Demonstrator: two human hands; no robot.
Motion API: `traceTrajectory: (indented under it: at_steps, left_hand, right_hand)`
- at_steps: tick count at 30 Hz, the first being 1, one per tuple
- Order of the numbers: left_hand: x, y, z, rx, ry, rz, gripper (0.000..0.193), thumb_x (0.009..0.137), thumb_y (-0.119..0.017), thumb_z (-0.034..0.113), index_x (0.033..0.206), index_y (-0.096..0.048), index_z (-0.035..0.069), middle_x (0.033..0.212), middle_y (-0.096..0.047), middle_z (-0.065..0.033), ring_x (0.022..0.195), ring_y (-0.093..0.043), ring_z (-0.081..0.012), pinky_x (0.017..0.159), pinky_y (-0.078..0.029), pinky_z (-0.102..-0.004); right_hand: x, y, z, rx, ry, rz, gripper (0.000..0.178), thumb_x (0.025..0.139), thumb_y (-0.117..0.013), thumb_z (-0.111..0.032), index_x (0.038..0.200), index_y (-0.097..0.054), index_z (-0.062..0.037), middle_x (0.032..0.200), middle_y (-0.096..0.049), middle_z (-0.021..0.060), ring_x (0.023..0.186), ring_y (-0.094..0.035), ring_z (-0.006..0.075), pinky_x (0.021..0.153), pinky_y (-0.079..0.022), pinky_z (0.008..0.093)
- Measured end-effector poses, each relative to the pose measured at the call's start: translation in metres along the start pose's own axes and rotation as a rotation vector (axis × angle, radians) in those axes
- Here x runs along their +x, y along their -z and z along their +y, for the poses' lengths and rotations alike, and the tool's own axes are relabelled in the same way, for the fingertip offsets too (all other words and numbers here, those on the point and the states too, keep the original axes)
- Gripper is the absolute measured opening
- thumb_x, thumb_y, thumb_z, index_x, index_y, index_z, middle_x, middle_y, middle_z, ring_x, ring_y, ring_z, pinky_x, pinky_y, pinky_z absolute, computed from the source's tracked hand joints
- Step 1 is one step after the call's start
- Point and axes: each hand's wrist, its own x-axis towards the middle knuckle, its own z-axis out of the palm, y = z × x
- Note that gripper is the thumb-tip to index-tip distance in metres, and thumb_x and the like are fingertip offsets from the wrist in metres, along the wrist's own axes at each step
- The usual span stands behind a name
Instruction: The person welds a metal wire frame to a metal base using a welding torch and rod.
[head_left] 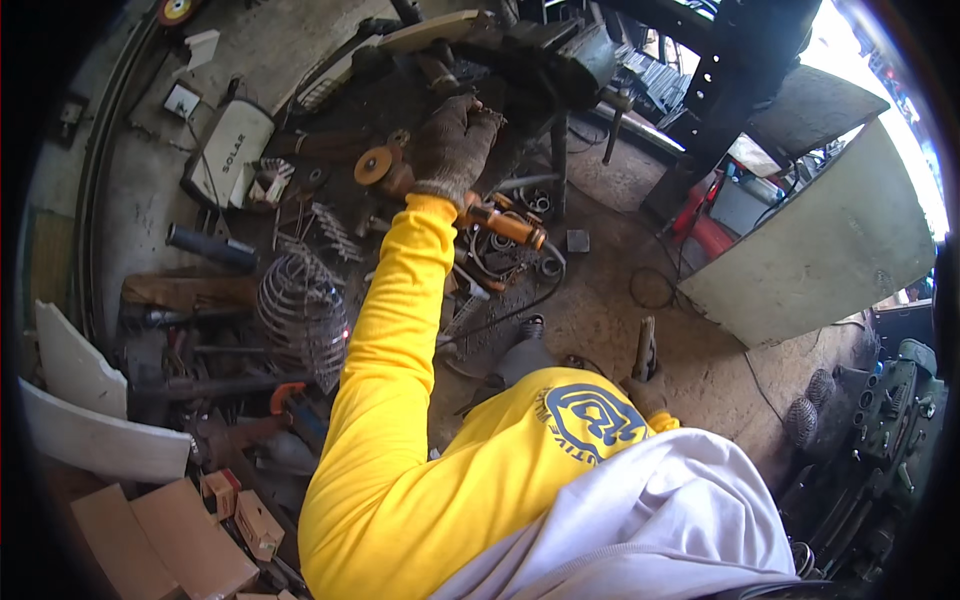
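Observation:
My left hand (pixel 455 145), in a worn brown work glove, reaches forward over the cluttered bench. Its fingers are curled, and what they close on is hidden beneath the glove. Just past it is a rusty metal cylinder (pixel 436 70). Partly under my wrist lies an orange angle grinder (pixel 510 226), its cable running down to the right. To the left of the glove sits a round brownish disc (pixel 373 165). Low on the right, my right hand (pixel 643 388) is mostly in shadow, wrapped round a short wooden handle (pixel 645 345) that points upward; its other end is hidden.
Coiled springs (pixel 300 310), metal scraps and tools crowd the left side. A white floodlight (pixel 228 152) lies farther back. Cardboard boxes (pixel 185 530) stand at lower left. A pale curved panel (pixel 820 240) leans at right, near green machinery (pixel 900 420). A cable (pixel 652 288) loops on the floor.

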Motion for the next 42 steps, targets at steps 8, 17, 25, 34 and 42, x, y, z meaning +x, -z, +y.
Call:
traceTrajectory:
  at_steps: [8, 17, 25, 34, 42]
  left_hand:
    - [0.192, -0.051, -0.049, 0.713, -0.300, 0.156, 0.043, 0.090, -0.060, 0.046, 0.116, -0.066, 0.013, 0.113, -0.067, -0.0175, 0.111, -0.061, -0.0377, 0.094, -0.048, -0.0457]
    - [0.364, -0.096, -0.089, 1.338, -0.395, -0.270, 0.039, 0.091, -0.058, 0.037, 0.125, -0.063, 0.020, 0.122, -0.066, -0.0084, 0.118, -0.061, -0.0303, 0.097, -0.049, -0.0425]
    - [0.396, -0.147, -0.094, 1.520, -0.434, -0.457, 0.031, 0.091, -0.056, 0.030, 0.117, -0.068, 0.018, 0.117, -0.068, -0.0098, 0.112, -0.064, -0.0303, 0.093, -0.052, -0.0429]
    - [0.395, -0.124, -0.106, 1.614, -0.506, -0.520, 0.026, 0.091, -0.054, 0.021, 0.103, -0.076, 0.013, 0.108, -0.071, -0.0133, 0.100, -0.070, -0.0308, 0.083, -0.056, -0.0433]
    - [0.367, -0.112, -0.051, 1.295, -0.774, -0.396, 0.017, 0.089, -0.058, 0.017, 0.096, -0.071, 0.009, 0.102, -0.070, -0.0181, 0.096, -0.068, -0.0362, 0.079, -0.054, -0.0458]
  right_hand:
    - [-0.024, 0.015, -0.003, -0.018, -0.177, 0.028, 0.104, 0.061, -0.081, -0.021, 0.147, -0.027, 0.0000, 0.133, -0.052, 0.0206, 0.118, -0.055, 0.0338, 0.097, -0.047, 0.0399]
    - [-0.036, -0.006, -0.016, 0.119, -0.311, 0.229, 0.099, 0.059, -0.083, -0.020, 0.142, -0.033, 0.0014, 0.129, -0.055, 0.0212, 0.114, -0.057, 0.0339, 0.094, -0.048, 0.0401]
    - [-0.032, -0.016, -0.024, 0.173, -0.262, 0.207, 0.097, 0.061, -0.083, -0.019, 0.142, -0.033, 0.0019, 0.128, -0.054, 0.0195, 0.117, -0.055, 0.0321, 0.097, -0.046, 0.0401]
    - [-0.034, 0.019, -0.052, 0.116, -0.384, 0.111, 0.111, 0.061, -0.085, -0.024, 0.148, -0.023, 0.0060, 0.141, -0.046, 0.0262, 0.133, -0.045, 0.0364, 0.109, -0.038, 0.0413]
    - [-0.042, 0.018, -0.048, 0.244, -0.371, 0.149, 0.104, 0.059, -0.086, -0.026, 0.142, -0.033, 0.0055, 0.135, -0.051, 0.0272, 0.128, -0.051, 0.0375, 0.106, -0.041, 0.0418]
